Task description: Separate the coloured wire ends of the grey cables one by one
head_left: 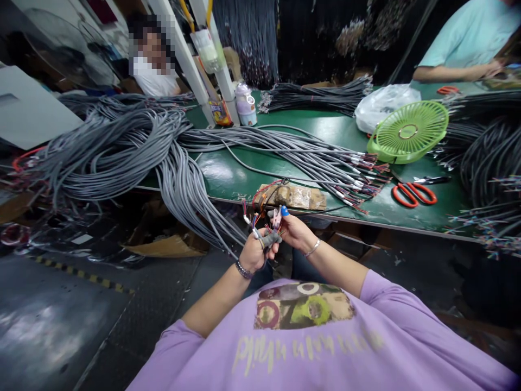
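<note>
In front of my lap, just off the table's front edge, my left hand (257, 250) is closed round the stripped end of a grey cable (228, 231). A grey cover seems to sit on its thumb. Thin coloured wires (254, 221) fan out above these fingers. My right hand (299, 232), with a blue cover on one fingertip, pinches a small pale pinkish piece (277, 218) among the wires; its exact kind is too small to tell. The two hands nearly touch. Right behind them, a taped cardboard strip (303, 196) lies along the table edge.
Grey cable bundles (118, 152) cover the left of the green table (228, 174); more cable ends (362, 179) lie ahead. Orange-handled scissors (414, 194), a green fan (409, 132), a plastic bag (385, 106) and a bottle (246, 104) stand around. Two people sit across.
</note>
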`<state>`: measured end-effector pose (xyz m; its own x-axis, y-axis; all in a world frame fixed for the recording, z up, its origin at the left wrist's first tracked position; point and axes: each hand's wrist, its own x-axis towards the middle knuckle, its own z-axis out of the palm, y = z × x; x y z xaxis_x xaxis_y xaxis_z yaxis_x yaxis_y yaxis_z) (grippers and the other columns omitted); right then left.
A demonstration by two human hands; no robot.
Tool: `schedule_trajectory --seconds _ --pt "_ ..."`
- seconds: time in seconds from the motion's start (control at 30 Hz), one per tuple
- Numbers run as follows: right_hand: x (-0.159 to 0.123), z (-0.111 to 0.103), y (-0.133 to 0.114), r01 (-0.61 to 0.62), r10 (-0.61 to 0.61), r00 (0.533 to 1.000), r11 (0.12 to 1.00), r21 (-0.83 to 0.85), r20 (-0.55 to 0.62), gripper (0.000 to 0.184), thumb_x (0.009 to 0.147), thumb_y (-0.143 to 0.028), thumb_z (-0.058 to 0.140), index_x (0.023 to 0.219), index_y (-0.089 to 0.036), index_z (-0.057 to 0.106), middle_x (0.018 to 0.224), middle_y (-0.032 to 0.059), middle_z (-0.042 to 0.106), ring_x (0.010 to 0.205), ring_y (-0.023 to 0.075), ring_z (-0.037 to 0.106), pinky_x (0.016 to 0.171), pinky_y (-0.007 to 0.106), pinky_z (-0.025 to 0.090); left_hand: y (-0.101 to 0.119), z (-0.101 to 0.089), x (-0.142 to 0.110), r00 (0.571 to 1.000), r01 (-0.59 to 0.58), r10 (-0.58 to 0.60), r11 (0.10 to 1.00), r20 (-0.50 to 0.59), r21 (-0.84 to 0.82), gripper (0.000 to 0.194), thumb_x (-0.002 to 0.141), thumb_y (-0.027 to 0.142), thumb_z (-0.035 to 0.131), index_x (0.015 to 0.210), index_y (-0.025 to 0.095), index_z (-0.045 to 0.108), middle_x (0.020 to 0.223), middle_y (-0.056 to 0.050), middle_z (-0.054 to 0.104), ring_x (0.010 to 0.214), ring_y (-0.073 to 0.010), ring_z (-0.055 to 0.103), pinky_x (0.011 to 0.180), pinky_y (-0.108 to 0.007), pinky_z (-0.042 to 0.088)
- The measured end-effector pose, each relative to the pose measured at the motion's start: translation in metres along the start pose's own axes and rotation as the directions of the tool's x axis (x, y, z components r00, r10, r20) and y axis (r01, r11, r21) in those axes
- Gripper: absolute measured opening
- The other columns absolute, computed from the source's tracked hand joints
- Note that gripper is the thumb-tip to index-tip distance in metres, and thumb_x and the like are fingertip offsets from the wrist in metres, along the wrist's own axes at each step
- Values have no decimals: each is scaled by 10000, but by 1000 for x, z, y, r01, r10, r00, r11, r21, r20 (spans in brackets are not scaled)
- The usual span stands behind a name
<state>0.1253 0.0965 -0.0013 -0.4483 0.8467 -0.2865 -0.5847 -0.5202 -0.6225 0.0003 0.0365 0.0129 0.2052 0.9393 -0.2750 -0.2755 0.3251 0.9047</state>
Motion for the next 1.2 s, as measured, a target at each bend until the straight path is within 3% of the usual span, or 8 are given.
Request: schedule_trajectory --seconds 0.17,0.43,0.63,0.73,0.9,1.03,1.2 --pt "1 -1 3 27 -27 1000 999 30 -11 423 774 -569 594 815 -154 664 683 28 636 597 118 551 598 253 465 -2 0 3 1000 -1 1 1000 -2 11 323 649 427 719 664 124 610 451 -1 566 306 -59 446 304 -161 242" --pt "-15 -4 -7 -143 142 988 989 19 65 523 828 -624 456 907 -148 656 724 33 632 567 109 550 542 241 452 -7 4 -12 996 -86 88 995 -31 58 305 706 426 687 700 135 594 503 -1 600 331 -72 485 318 -174 279" --pt "-16 -3 -7 9 -6 999 997 -75 38 265 763 -408 658 794 -146 638 654 -1 585 540 83 499 550 223 457 -10 11 -18 978 -164 175 982 -117 93 287 735 419 661 720 141 594 527 8 606 352 -63 500 330 -164 270" --pt "-17 -2 -5 51 -49 999 991 -122 15 297 750 -443 654 805 -151 643 657 -4 578 533 80 472 545 227 450 -8 13 -17 969 -170 184 981 -163 98 289 725 422 665 709 142 595 518 10 603 347 -62 495 327 -165 262" --pt "-15 -3 1 218 -236 971 938 -269 -37 414 724 -568 625 759 -156 645 642 0 581 545 88 469 534 220 414 -6 17 -14 965 -160 176 982 -192 99 304 710 435 669 702 140 597 510 11 598 344 -62 492 327 -169 259" --pt "-8 -2 0 84 -83 997 990 -115 8 428 711 -580 643 778 -158 649 693 23 618 574 104 504 558 239 438 -9 18 -11 963 -174 192 979 -190 106 286 727 421 657 707 144 588 517 16 600 344 -60 491 328 -167 258" --pt "-3 6 -3 -4 5 997 1000 15 -71 393 742 -551 637 729 -157 634 641 25 617 559 123 522 563 261 454 -13 18 -9 961 -171 191 979 -201 111 284 726 421 656 704 148 582 519 20 600 347 -58 492 332 -165 262"
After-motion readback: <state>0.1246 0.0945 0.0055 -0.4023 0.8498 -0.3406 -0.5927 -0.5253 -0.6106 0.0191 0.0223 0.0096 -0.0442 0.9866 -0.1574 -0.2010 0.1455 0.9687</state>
